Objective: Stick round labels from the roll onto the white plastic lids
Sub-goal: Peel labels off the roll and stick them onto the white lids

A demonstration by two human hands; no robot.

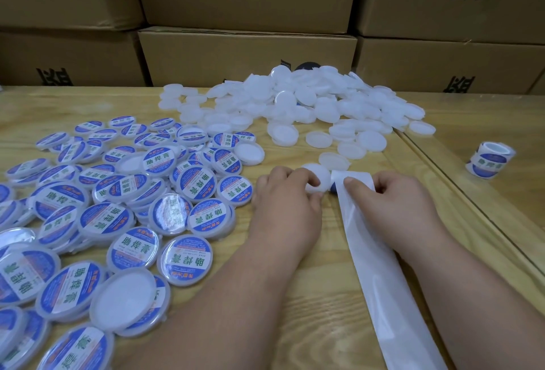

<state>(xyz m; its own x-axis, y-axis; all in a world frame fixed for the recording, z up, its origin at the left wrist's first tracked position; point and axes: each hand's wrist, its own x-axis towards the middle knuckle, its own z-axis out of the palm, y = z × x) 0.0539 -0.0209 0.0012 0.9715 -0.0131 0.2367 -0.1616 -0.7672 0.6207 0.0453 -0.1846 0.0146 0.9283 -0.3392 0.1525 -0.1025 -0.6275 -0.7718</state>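
A good share of the job looks done, though plenty remains. Across the left half of the frame, running down to the lower left corner, a spread of labelled lids (pixel 124 240) lies on the wooden desk (pixel 318 275), their blue-and-white round labels mostly face up; a few in that spread show a bare white face. At upper centre sits the heap of unlabelled white lids (pixel 309 104), still large, trailing toward the right, so I judge that a large part of the job is still to come. At centre the left hand (pixel 287 201) holds one bare white lid (pixel 317 179) with curled fingers, while the right hand (pixel 392 201) pinches the white backing strip (pixel 374 257), which runs from the hands down to the lower right edge. A sliver of blue shows between lid and strip, likely the next label coming across, though I cannot tell for sure. At the right edge a small roll of labels (pixel 489 160) stands apart, untouched. Stacked cardboard boxes (pixel 247 54) fill the background.
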